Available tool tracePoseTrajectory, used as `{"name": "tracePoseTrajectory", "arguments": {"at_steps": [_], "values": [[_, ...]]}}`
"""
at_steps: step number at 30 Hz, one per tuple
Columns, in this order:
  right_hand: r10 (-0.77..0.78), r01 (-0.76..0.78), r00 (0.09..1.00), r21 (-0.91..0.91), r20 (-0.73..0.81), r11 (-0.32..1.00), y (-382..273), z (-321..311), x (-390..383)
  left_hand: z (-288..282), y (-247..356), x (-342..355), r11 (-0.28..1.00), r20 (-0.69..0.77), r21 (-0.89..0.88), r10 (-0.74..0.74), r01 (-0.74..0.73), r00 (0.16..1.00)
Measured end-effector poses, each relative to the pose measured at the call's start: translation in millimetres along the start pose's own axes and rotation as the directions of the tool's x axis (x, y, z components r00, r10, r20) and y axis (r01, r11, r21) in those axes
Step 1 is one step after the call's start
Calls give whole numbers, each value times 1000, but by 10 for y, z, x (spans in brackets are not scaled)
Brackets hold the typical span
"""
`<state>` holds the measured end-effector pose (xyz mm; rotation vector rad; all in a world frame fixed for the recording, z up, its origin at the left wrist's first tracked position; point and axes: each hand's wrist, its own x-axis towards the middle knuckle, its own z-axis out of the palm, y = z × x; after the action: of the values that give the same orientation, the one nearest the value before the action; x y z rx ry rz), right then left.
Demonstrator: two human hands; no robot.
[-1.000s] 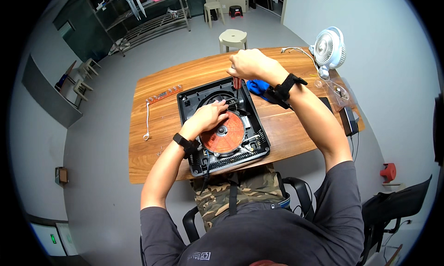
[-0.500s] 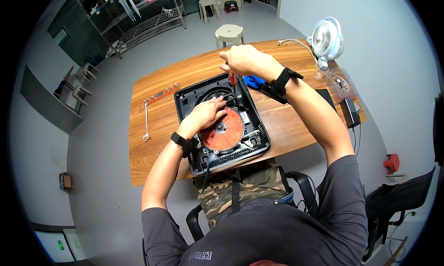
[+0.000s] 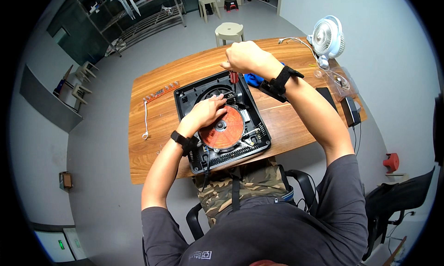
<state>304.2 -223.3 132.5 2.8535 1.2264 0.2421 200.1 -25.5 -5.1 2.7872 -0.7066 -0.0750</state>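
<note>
An opened induction cooker lies on the table, its black housing (image 3: 262, 135) holding a round copper-red coil (image 3: 232, 131) on a disc. My left hand (image 3: 209, 110) lies with fingers stretched over the coil's upper left edge, beside the dark round fan (image 3: 202, 98). Above the far right part of the housing, my right hand (image 3: 249, 58) is closed around the top of a screwdriver (image 3: 234, 77) with a red handle. The screwdriver stands upright, its shaft pointing down into the housing. Its tip is too small to make out.
An orange circuit strip (image 3: 161, 93) with a white cable (image 3: 146, 120) lies left of the cooker. A blue cloth (image 3: 253, 80) sits beyond my right wrist. Farther right are a white fan (image 3: 326, 37), a clear plastic box (image 3: 343, 81) and a black box-shaped device (image 3: 350, 112).
My right hand has risen slightly and turned a little at the top of the screwdriver. My left hand stays in place on the coil.
</note>
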Motion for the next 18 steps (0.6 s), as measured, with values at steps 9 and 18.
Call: {"name": "tracePoseTrajectory", "arguments": {"at_steps": [9, 18], "values": [[-48, 52, 996, 49, -75, 997, 94, 91, -31, 11, -7, -2, 1000, -8, 7, 11, -11, 1000], [49, -51, 992, 15, 119, 999, 6, -86, -64, 8, 2, 3, 1000, -3, -14, 1, -1, 1000]]}}
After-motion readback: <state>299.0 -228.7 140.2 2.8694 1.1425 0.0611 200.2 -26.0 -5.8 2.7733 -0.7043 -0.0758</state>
